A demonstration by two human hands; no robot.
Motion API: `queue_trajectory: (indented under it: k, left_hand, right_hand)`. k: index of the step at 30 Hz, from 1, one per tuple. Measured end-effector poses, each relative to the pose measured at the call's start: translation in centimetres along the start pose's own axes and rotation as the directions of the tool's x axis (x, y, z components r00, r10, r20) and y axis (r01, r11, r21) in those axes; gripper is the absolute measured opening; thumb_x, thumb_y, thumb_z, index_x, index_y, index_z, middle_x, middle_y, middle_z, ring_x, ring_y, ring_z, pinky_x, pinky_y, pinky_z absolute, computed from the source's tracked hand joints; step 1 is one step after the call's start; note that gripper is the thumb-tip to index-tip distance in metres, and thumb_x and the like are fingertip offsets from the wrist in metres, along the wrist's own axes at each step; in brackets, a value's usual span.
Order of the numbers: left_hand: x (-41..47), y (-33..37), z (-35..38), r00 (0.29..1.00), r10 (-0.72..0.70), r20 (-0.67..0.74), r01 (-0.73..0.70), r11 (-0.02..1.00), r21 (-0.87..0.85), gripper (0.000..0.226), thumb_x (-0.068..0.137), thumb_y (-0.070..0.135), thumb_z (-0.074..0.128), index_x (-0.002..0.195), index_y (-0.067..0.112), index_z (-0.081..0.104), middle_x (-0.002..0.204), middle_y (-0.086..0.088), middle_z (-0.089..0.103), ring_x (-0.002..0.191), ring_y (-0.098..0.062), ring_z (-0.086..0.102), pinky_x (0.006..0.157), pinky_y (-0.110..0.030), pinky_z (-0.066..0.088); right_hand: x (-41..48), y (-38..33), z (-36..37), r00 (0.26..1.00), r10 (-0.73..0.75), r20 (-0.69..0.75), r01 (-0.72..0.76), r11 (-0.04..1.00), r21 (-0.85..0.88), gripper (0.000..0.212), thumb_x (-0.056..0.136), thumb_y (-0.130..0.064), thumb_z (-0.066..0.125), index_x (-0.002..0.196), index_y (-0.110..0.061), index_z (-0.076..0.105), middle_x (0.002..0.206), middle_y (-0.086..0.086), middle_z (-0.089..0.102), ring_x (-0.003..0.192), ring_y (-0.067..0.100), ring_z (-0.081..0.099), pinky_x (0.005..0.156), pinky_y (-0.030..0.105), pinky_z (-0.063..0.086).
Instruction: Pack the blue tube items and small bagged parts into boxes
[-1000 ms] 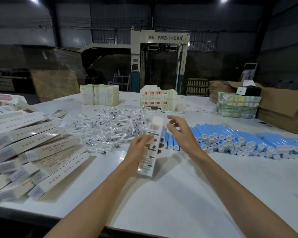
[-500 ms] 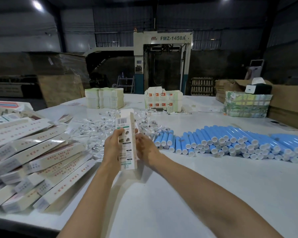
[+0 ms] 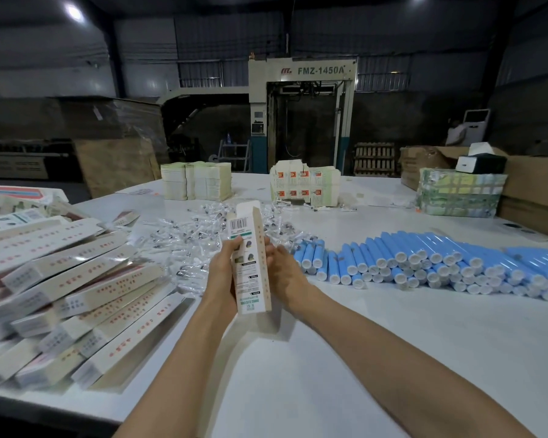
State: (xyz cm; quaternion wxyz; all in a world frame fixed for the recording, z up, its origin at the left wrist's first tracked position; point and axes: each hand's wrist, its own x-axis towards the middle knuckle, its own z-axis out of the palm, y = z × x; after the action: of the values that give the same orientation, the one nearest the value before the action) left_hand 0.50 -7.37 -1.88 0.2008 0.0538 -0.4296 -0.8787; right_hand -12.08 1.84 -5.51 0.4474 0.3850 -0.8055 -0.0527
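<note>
Both forearms reach forward over the white table, hands meeting at centre. The left hand grips the box on its left edge, thumb on the printed face, fingers wrapped behind. The right hand closes on the narrow right side; its fingertips are hidden behind the box.

Box: long axis near vertical, flap end up, barcode near the top, lower end just above the table. It stands between the bagged parts and the blue tubes.

Versus one second ago: the box was leaning, and the right hand was off it with fingers spread. Now it is upright, held by both hands.
</note>
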Motion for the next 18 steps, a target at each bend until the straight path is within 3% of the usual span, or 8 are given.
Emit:
queue_trajectory:
  k: [2,4,7,9,11,15,18]
  left_hand:
    - [-0.2,0.1,0.3,0.998,-0.014,0.062,0.018,0.998,-0.066,0.048,0.102,0.032,0.06,0.139,0.002,0.068,0.131,-0.02,0.074,0.101,-0.03,0.079,0.079,-0.035,0.067]
    - [-0.3,0.0,0.4,0.994,0.0,0.106,0.013,0.993,-0.116,0.047,0.104,0.031,0.057,0.14,0.002,0.066,0.131,-0.021,0.074,0.11,-0.028,0.078,0.085,-0.036,0.066]
    - [-0.2,-0.5,0.5,0.991,0.017,0.132,-0.01,0.998,-0.055,0.045,0.103,0.03,0.062,0.14,0.004,0.065,0.131,-0.025,0.074,0.113,-0.033,0.077,0.083,-0.038,0.066]
    - [-0.2,-1.1,0.7,0.988,0.019,0.153,-0.021,1.0,0.012,0.046,0.1,0.03,0.067,0.138,0.003,0.067,0.13,-0.027,0.073,0.112,-0.036,0.076,0.084,-0.04,0.066]
    - [-0.2,-1.8,1.2,0.984,0.006,0.179,-0.02,0.997,0.076,0.047,0.098,0.029,0.071,0.136,0.002,0.069,0.13,-0.029,0.072,0.106,-0.037,0.078,0.084,-0.043,0.067]
    - [-0.7,-3.2,2.0,0.968,-0.044,0.246,0.004,0.987,0.162,0.043,0.089,0.026,0.086,0.128,0.009,0.076,0.127,-0.028,0.074,0.107,-0.043,0.077,0.088,-0.053,0.066]
    - [-1.1,-3.9,2.7,0.961,-0.055,0.269,-0.016,0.967,0.253,0.04,0.083,0.029,0.089,0.12,0.019,0.081,0.123,-0.024,0.077,0.108,-0.042,0.077,0.086,-0.053,0.066]
  right_hand:
    - [-0.9,1.2,-1.1,0.976,-0.09,0.198,0.035,0.964,0.264,0.035,0.104,-0.017,0.051,0.138,-0.019,0.055,0.128,0.0,0.058,0.119,0.02,0.052,0.1,0.033,0.039]
    - [-2.6,3.7,-2.2,0.978,0.029,0.205,-0.1,0.932,0.348,0.034,0.095,-0.009,0.061,0.129,-0.012,0.06,0.12,0.007,0.065,0.112,0.027,0.057,0.091,0.038,0.042]
    - [-5.2,7.5,-3.4,0.901,0.236,0.364,-0.397,0.787,0.472,0.032,0.091,-0.009,0.06,0.123,-0.015,0.059,0.102,0.007,0.066,0.095,0.028,0.062,0.071,0.038,0.045]
    - [-6.4,9.8,-4.4,0.837,0.315,0.448,-0.541,0.6,0.589,0.037,0.092,-0.01,0.062,0.127,-0.021,0.059,0.089,0.002,0.063,0.08,0.018,0.06,0.066,0.036,0.046]
    - [-7.1,11.6,-5.7,0.778,0.395,0.489,-0.617,0.333,0.713,0.038,0.093,-0.005,0.067,0.127,-0.021,0.061,0.084,0.0,0.064,0.074,0.012,0.06,0.068,0.035,0.051]
    - [-6.8,13.6,-9.1,0.755,0.492,0.434,-0.48,-0.037,0.877,0.056,0.096,-0.001,0.068,0.144,-0.025,0.054,0.09,0.015,0.073,0.086,0.018,0.07,0.083,0.032,0.056]
    - [-4.8,14.0,-12.2,0.766,0.537,0.354,-0.296,-0.194,0.935,0.058,0.093,0.005,0.065,0.143,-0.023,0.055,0.091,0.019,0.075,0.092,0.027,0.074,0.091,0.036,0.06]
